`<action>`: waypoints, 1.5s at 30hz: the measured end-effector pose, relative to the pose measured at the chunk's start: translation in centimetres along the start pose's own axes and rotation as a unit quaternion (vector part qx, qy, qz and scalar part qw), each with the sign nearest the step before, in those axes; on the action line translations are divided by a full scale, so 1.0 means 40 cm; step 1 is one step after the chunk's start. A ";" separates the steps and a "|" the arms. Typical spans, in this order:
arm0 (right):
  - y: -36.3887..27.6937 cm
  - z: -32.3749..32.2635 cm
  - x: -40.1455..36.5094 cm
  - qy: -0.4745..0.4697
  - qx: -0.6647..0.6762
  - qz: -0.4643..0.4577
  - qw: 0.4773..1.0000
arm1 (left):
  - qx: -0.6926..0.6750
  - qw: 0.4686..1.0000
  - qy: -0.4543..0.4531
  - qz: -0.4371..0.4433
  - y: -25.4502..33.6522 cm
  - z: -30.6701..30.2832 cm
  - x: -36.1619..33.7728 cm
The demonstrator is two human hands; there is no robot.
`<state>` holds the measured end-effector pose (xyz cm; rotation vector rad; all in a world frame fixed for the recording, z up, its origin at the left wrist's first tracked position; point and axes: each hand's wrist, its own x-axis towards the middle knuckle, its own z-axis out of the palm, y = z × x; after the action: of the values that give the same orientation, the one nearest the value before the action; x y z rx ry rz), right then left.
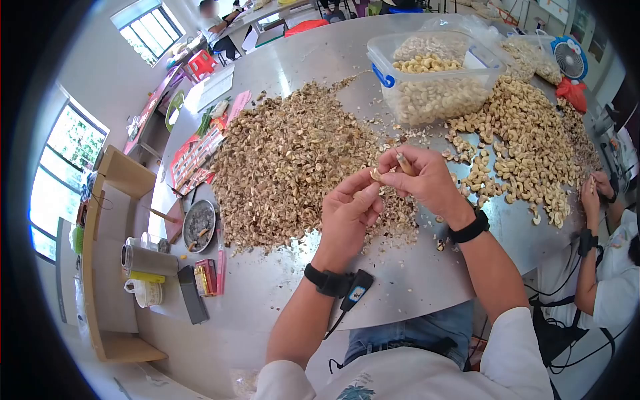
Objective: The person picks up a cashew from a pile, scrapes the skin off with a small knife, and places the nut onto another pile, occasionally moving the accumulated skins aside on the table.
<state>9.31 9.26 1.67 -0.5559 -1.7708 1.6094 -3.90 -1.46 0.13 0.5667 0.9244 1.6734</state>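
Observation:
My left hand is closed in a pinch on a cashew nut. My right hand meets it there, wrapped round a small tool with a pale, wood-coloured handle; its working end is hidden by the fingers. Both hands are above the metal table, at the near right edge of a large heap of brown shell and skin scraps. To the right of my right hand spreads a pile of pale cashew nuts. A clear plastic tub of cashews stands behind my hands.
At the left are a metal ashtray, a steel tumbler, a dark box and a red pack. A blue fan stands far right. A co-worker's hands are at the right edge; another person sits behind.

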 end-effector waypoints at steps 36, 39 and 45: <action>-0.033 0.002 -0.021 -0.042 0.113 0.091 0.989 | 0.072 0.994 0.008 0.078 0.011 0.006 -0.011; -0.024 0.001 -0.019 -0.055 0.120 0.086 0.987 | 0.091 0.992 -0.008 0.086 0.010 -0.007 -0.006; -0.018 0.000 -0.019 -0.055 0.101 0.073 0.991 | 0.102 0.992 0.006 0.075 0.011 -0.001 -0.009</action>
<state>9.92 8.61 2.22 -0.5194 -1.6509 1.9281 -4.08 -1.84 0.50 0.7809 1.0914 1.7275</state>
